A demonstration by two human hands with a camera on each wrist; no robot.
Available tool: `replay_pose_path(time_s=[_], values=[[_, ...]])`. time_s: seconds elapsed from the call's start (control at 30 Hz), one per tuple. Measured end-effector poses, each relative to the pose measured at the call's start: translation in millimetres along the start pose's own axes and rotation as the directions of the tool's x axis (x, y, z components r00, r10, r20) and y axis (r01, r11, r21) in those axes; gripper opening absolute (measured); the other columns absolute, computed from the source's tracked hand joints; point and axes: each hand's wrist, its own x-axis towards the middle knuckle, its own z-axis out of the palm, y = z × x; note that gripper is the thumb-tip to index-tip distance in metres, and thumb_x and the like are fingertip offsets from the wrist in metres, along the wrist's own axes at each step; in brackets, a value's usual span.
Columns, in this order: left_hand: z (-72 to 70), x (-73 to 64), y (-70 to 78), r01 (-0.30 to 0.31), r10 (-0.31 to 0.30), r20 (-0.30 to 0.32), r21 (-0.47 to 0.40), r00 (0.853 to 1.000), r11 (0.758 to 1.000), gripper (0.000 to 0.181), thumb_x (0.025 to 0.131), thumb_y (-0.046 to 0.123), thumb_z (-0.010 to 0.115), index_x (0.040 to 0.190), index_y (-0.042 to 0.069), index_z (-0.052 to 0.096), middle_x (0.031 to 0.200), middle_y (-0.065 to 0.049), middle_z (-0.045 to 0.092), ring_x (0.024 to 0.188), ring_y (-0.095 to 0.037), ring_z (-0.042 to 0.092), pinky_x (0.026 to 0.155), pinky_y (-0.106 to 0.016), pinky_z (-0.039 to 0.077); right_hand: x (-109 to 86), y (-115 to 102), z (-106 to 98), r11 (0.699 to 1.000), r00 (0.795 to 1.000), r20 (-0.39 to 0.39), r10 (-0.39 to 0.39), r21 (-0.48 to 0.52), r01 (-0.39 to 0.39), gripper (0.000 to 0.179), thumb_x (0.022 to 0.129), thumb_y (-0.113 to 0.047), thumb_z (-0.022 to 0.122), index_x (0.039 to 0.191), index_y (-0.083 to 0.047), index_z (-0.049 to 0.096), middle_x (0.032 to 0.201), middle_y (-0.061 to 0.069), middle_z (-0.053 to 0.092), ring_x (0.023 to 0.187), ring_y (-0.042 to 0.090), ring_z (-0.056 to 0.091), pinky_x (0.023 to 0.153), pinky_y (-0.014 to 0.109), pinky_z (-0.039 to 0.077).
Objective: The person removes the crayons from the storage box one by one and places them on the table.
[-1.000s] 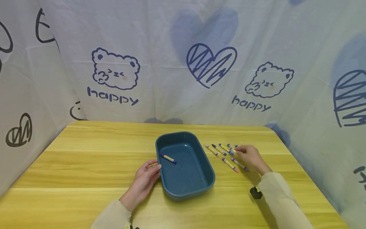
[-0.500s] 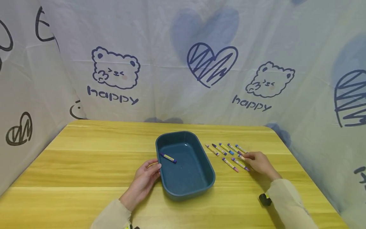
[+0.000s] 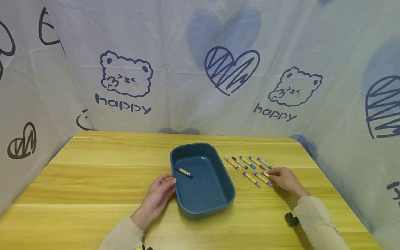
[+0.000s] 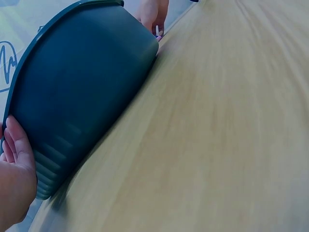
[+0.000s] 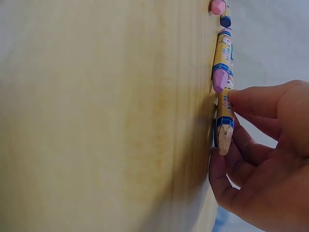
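A dark teal plastic bin [image 3: 204,194] stands in the middle of the wooden table, one purple crayon [image 3: 184,172] lying inside. My left hand [image 3: 158,195] grips its left rim, thumb over the edge and fingers along the outer wall, as the left wrist view also shows. To the right, my right hand [image 3: 285,179] pinches a crayon with a beige tip [image 5: 225,113] between thumb and fingers, close over the table. This crayon sits at the right end of the nearer row, beside a lilac-tipped crayon [image 5: 222,63] and a pink-tipped crayon [image 3: 251,180].
A farther row of several crayons [image 3: 247,162] lies slanted between the bin and my right hand. The yellow wooden table [image 3: 93,187] reaches back to a white curtain [image 3: 178,86] with blue drawings.
My right hand has moved right and toward me with the beige crayon, from the far row to the end of the near row. My left hand and the bin have not moved.
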Motion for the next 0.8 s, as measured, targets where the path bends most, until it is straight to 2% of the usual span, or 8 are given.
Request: replay_pose_path(time_s=[0.33,0.63,0.8], values=[[1.0,0.0,-0.5,-0.008,0.008,-0.001,-0.001,1.000,1.000,0.021,0.094,-0.005,0.053,0.115,-0.003,0.049,0.087,-0.001,0.061,0.077,-0.009,0.058,0.071,-0.020,0.050,1.5,7.3,5.1,0.993,1.000,-0.002,0.029,0.115,-0.029,0.024,0.095,-0.012,0.062,0.110,0.006,0.066,0.097,0.017,0.068,0.079,0.021,0.061,0.065,0.036,0.051],[0.1,-0.7,-0.5,-0.005,0.005,0.003,-0.006,1.000,1.000,0.020,0.094,-0.005,0.053,0.114,-0.002,0.049,0.088,-0.002,0.061,0.077,-0.010,0.058,0.072,-0.020,0.050,0.8,7.9,7.4,0.974,0.997,0.006,0.080,0.211,-0.079,0.023,0.095,-0.009,0.061,0.111,0.007,0.065,0.097,0.016,0.068,0.076,0.019,0.059,0.060,0.032,0.049],[0.8,-0.6,-0.3,-0.003,0.003,-0.002,-0.008,1.000,1.000,0.020,0.094,-0.005,0.053,0.114,-0.002,0.050,0.086,-0.001,0.062,0.076,-0.010,0.057,0.071,-0.020,0.050,0.0,8.7,5.2,0.976,0.997,0.000,0.080,0.204,-0.079,0.027,0.095,-0.013,0.060,0.113,0.007,0.064,0.104,0.020,0.067,0.088,0.028,0.062,0.069,0.036,0.051]])
